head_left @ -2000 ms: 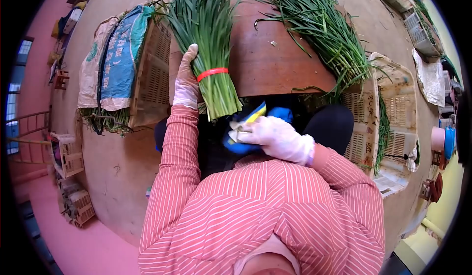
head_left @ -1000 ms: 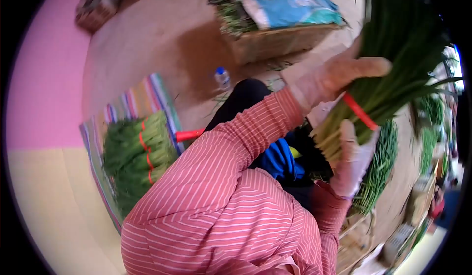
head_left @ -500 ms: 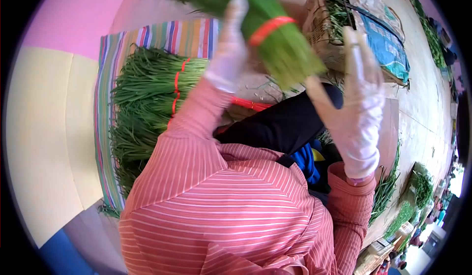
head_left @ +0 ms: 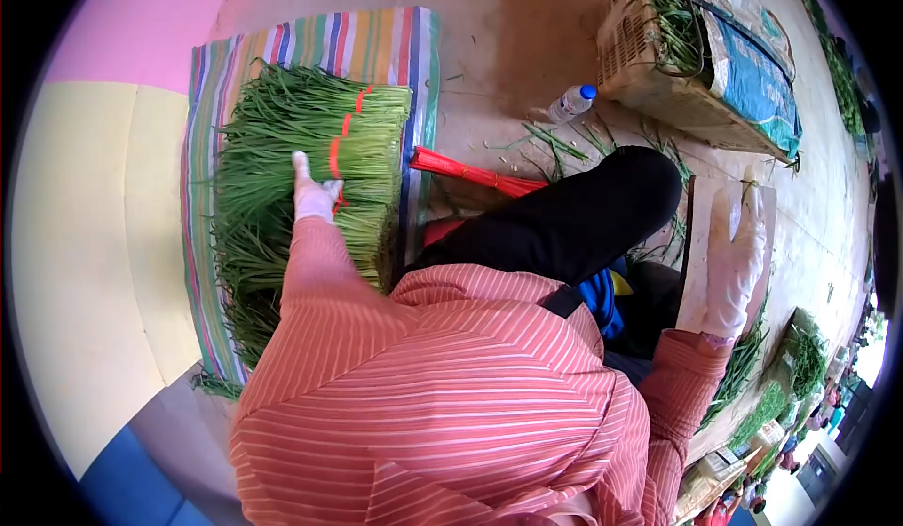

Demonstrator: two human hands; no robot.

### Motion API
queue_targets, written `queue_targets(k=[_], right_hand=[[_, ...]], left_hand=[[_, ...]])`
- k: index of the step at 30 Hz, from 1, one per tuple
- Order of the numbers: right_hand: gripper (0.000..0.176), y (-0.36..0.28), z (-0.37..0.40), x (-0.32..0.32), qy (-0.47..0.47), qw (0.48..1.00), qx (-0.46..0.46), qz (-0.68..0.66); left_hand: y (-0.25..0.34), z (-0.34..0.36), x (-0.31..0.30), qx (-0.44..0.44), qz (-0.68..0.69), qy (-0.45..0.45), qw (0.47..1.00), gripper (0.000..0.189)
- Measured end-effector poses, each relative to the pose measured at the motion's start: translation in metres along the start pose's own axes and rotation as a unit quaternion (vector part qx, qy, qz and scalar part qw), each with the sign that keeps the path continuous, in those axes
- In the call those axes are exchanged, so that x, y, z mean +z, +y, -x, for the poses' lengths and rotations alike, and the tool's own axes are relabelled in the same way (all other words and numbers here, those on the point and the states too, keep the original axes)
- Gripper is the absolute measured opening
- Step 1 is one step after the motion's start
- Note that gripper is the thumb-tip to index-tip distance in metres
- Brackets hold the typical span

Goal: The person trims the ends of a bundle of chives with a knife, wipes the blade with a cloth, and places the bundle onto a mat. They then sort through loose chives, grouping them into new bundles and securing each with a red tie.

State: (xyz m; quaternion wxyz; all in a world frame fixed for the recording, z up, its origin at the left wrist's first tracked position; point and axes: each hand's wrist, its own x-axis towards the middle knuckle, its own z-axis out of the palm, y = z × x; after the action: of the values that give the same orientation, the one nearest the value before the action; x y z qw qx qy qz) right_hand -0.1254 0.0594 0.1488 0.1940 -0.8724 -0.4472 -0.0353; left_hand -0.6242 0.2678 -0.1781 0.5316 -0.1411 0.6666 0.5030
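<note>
Several bundles of garlic chives [head_left: 282,121] lie in a row on a striped sheet, leaves to the left and pale stems to the right, with red ties round them. My left hand [head_left: 315,197], in a pale glove, is at one banded bundle of garlic chives [head_left: 362,157] in the row, thumb on the leaves and fingers bent over its near edge. Part of the grip is hidden. Off to the right, my gloved right hand [head_left: 738,263] is over a brownish board [head_left: 701,253], fingers stretched out and nothing visible held.
Red tie strips [head_left: 470,170] lie beside the striped sheet [head_left: 423,55], near my bent knee [head_left: 611,206]. A bottle with a blue cap [head_left: 572,103] and loose stalks are on the floor. A crate [head_left: 625,46] of greens stands beyond; more greens [head_left: 743,366] lie at right.
The bundle raised between my hands is now down in the row, my left hand on it. My right hand has moved down and right, over the board. The bottle has come into view.
</note>
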Motion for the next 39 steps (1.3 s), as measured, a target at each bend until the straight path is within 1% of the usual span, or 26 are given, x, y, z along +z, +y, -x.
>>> queue_targets(k=[2, 6, 8, 10, 13, 15, 16, 17, 18, 19, 20, 22, 23, 24, 25, 26, 28, 29, 30, 31, 32, 33, 34, 36, 38, 39], right_hand=[[0.047, -0.006, 0.005, -0.005, 0.017, 1.000, 0.017, -0.014], [0.046, 0.015, 0.018, -0.013, 0.028, 0.999, 0.012, -0.011], [0.047, 0.022, 0.025, -0.016, 0.007, 0.993, 0.097, -0.060], [0.048, 0.034, 0.035, -0.017, 0.012, 0.993, 0.099, -0.059], [0.044, 0.072, 0.051, -0.010, 0.025, 0.982, 0.149, -0.114], [0.039, 0.129, 0.076, -0.002, 0.022, 0.994, 0.096, 0.056], [0.032, 0.132, 0.091, 0.004, 0.045, 0.994, 0.091, -0.044], [0.022, 0.125, 0.101, 0.008, 0.058, 0.998, 0.040, -0.004], [0.017, 0.127, 0.115, 0.019, -0.040, 0.995, 0.085, 0.042], [0.018, 0.107, 0.129, 0.025, -0.015, 0.995, 0.100, -0.001], [0.017, 0.108, 0.145, 0.037, -0.061, 0.990, 0.093, -0.086], [0.032, 0.103, 0.161, 0.058, -0.300, 0.931, 0.206, -0.017], [0.033, 0.106, 0.164, 0.071, -0.343, 0.921, 0.185, -0.001], [0.045, 0.108, 0.164, 0.074, -0.340, 0.920, 0.193, -0.040], [0.069, 0.115, 0.172, 0.098, -0.274, 0.938, 0.213, 0.004], [0.084, 0.117, 0.165, 0.105, -0.346, 0.896, 0.269, 0.069], [0.088, 0.139, 0.174, 0.144, -0.436, 0.818, 0.376, 0.003], [0.088, 0.150, 0.190, 0.195, -0.446, 0.793, 0.414, -0.038], [0.076, 0.161, 0.215, 0.242, -0.557, 0.755, 0.344, -0.036], [0.076, 0.170, 0.218, 0.262, -0.543, 0.755, 0.364, -0.047], [0.056, 0.176, 0.218, 0.277, -0.579, 0.732, 0.333, -0.135], [0.038, 0.181, 0.220, 0.282, -0.608, 0.704, 0.294, -0.222], [0.034, 0.177, 0.214, 0.222, -0.478, 0.809, 0.278, -0.197], [0.035, 0.168, 0.191, 0.116, -0.273, 0.902, 0.290, -0.167], [0.034, 0.166, 0.187, 0.056, -0.035, 0.921, 0.346, -0.175], [0.034, 0.169, 0.190, 0.027, 0.030, 0.924, 0.348, -0.153]], left_hand=[[-0.014, -0.012, -0.002, 0.010, -0.070, -0.024, 0.997, 0.113], [-0.001, 0.000, -0.004, 0.037, -0.108, -0.075, 0.991, 0.104], [-0.001, -0.017, -0.015, -0.016, -0.076, -0.076, 0.994, 0.102], [0.000, -0.029, -0.023, -0.044, -0.075, -0.102, 0.991, 0.100], [-0.003, 0.015, -0.006, 0.070, -0.174, -0.102, 0.977, 0.104], [-0.007, 0.005, 0.009, 0.070, -0.199, -0.008, 0.977, 0.106], [-0.011, 0.092, 0.026, -0.014, -0.195, 0.020, 0.980, 0.106], [-0.009, 0.065, 0.021, 0.019, -0.257, -0.023, 0.966, 0.106], [-0.004, 0.038, 0.015, 0.044, -0.316, -0.049, 0.946, 0.106], [-0.002, 0.029, 0.018, 0.064, -0.371, -0.061, 0.925, 0.106], [0.003, 0.025, 0.025, 0.086, -0.422, -0.061, 0.900, 0.106], [0.010, 0.025, 0.043, 0.152, -0.518, -0.025, 0.841, 0.105], [0.011, 0.029, 0.057, 0.191, -0.560, 0.007, 0.806, 0.105], [0.010, 0.038, 0.073, 0.234, -0.591, 0.043, 0.770, 0.105], [0.009, 0.047, 0.090, 0.276, -0.607, 0.075, 0.741, 0.105], [0.004, 0.060, 0.109, 0.317, -0.611, 0.102, 0.718, 0.105], [-0.019, 0.092, 0.152, 0.393, -0.596, 0.113, 0.691, 0.105], [-0.034, 0.108, 0.175, 0.425, -0.596, 0.087, 0.676, 0.105], [-0.052, 0.124, 0.200, 0.436, -0.602, 0.062, 0.666, 0.105], [-0.069, 0.144, 0.223, 0.469, -0.617, -0.051, 0.630, 0.100], [-0.087, 0.165, 0.242, 0.493, -0.625, -0.161, 0.584, 0.095], [-0.111, 0.195, 0.253, 0.476, -0.575, -0.289, 0.599, 0.089], [-0.142, 0.232, 0.257, 0.445, -0.518, -0.409, 0.605, 0.082], [-0.191, 0.320, 0.249, 0.371, -0.485, -0.553, 0.567, 0.068], [-0.230, 0.360, 0.267, 0.539, -0.492, -0.567, 0.382, 0.062], [-0.249, 0.381, 0.271, 0.561, -0.459, -0.608, 0.324, 0.059]])
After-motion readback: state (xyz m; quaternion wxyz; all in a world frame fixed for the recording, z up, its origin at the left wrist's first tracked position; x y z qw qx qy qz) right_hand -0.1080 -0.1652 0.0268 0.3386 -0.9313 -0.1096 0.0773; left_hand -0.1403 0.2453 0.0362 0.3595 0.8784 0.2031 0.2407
